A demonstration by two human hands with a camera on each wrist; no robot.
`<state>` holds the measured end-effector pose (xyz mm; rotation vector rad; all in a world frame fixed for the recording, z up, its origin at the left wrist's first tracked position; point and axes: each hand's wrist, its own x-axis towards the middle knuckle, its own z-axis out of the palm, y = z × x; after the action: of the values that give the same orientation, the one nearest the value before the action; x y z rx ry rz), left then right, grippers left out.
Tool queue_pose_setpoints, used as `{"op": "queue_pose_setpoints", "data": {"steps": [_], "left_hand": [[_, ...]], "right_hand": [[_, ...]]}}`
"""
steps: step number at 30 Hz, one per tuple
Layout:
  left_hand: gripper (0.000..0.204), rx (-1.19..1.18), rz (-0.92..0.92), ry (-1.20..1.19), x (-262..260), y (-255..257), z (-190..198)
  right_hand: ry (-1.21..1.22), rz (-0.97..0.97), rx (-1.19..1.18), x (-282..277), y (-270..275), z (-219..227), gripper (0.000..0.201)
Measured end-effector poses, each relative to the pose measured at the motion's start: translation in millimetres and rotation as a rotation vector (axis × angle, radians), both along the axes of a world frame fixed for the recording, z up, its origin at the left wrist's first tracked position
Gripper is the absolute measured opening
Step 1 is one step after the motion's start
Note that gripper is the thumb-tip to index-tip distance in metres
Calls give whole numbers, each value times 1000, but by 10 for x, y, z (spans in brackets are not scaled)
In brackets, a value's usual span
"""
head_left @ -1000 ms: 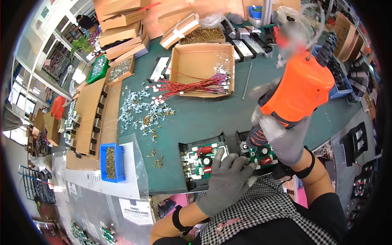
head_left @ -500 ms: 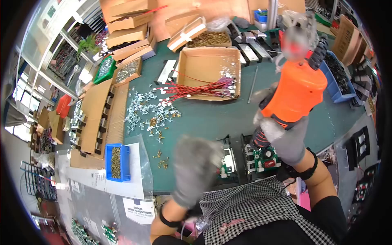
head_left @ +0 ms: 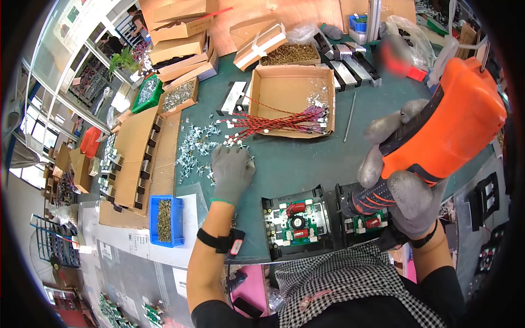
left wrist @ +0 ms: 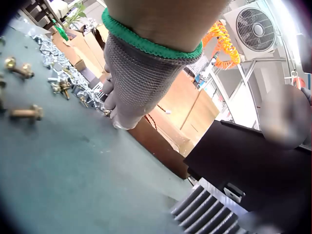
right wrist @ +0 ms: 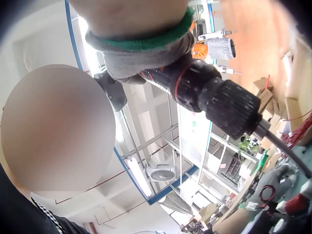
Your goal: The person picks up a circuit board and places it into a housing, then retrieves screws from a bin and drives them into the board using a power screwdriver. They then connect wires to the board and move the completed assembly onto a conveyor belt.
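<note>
My left hand (head_left: 232, 172), in a grey glove, reaches down at the near right side of a pile of small silvery screws (head_left: 191, 147). In the left wrist view its bent fingers (left wrist: 113, 105) come right up to the screws; what lies under the tips is hidden. My right hand (head_left: 407, 191) grips an orange power drill (head_left: 445, 117). A long bit (right wrist: 287, 152) juts from the drill's black chuck (right wrist: 231, 108). Before me lie two black housings with green circuit boards: a left one (head_left: 298, 221) and a right one (head_left: 372, 223), partly covered by the drill and hand.
Behind the screws stands a cardboard tray (head_left: 292, 82) with red wires (head_left: 284, 121) over its front edge. A blue bin (head_left: 165, 221) of brass-coloured screws is at the left. Black-and-silver parts (head_left: 350, 68) lie at the back; a thin rod (head_left: 350, 116) lies right of the tray.
My left hand has left the left-hand circuit board and moved forward and left to the screw pile. The drill, still in my right hand, has swung to the right and tilted.
</note>
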<state>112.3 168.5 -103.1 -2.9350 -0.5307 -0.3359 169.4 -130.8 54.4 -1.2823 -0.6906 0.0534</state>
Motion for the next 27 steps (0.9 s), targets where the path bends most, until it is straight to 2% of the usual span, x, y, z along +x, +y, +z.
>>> {"op": "queue_pose_setpoints", "data": {"steps": [2,4,7,10,11,13,15,18,27], "left_hand": [[14,12,-19,-84,-169,-7,9],[17,43,-56,-193,-324,7,26],[19,41,-15,-100,-426,30,-27],[16,-168,64,-214,-458,46,-39],[14,-277,23,-259,-496,12,-21],[11,-505,-60,-347,-604,-301,274],[12,-374,-371,-502,-708,-604,394],[19,-480,-445,-466,-854,-961,537],[28,-497,-436,-567,-914,-1135,453]], "right_hand": [[16,3,30,-42,-3,17,64],[2,80,176,-26,20,-35,65],[-67,169,283,-31,160,-7,67],[-156,175,286,-43,220,-1,68],[-170,174,303,-47,237,-11,68],[-175,187,338,-52,252,-32,68],[-164,207,372,-79,261,-28,67],[-161,226,411,-114,266,-21,67],[-149,268,455,-148,250,-50,64]]}}
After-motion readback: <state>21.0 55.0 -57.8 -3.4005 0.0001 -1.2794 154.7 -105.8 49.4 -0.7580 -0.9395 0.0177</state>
